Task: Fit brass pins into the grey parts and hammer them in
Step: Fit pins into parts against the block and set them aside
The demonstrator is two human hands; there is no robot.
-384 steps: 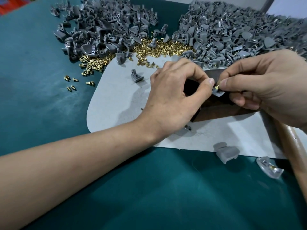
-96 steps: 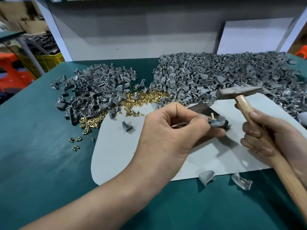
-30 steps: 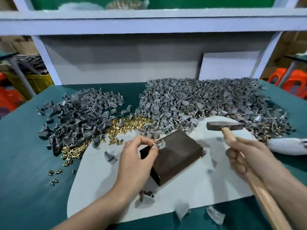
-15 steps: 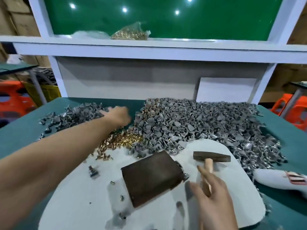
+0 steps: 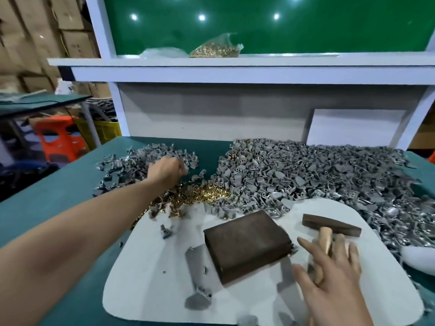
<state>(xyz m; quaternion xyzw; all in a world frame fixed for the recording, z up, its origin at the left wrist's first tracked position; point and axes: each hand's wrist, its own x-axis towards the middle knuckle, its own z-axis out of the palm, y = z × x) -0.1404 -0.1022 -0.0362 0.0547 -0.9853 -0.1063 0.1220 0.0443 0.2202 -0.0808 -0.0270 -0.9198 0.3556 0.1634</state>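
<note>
Left hand (image 5: 167, 171) buried in grey parts (image 5: 138, 165), grip unclear; right hand (image 5: 334, 276) spread over hammer (image 5: 330, 228), beside block (image 5: 246, 244).

Bright, even overhead light; three lamp glints reflect on the glossy green back panel (image 5: 259, 24). Wide-angle bending at edges. The right hand (image 5: 334, 278) is motion-blurred.

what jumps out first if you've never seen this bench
The huge heap of grey parts across the back right of the green table, with a smaller pile at back left where the left hand reaches. Between them glints a patch of brass pins; nearer, a dark block and hammer lie on a white mat.
</note>
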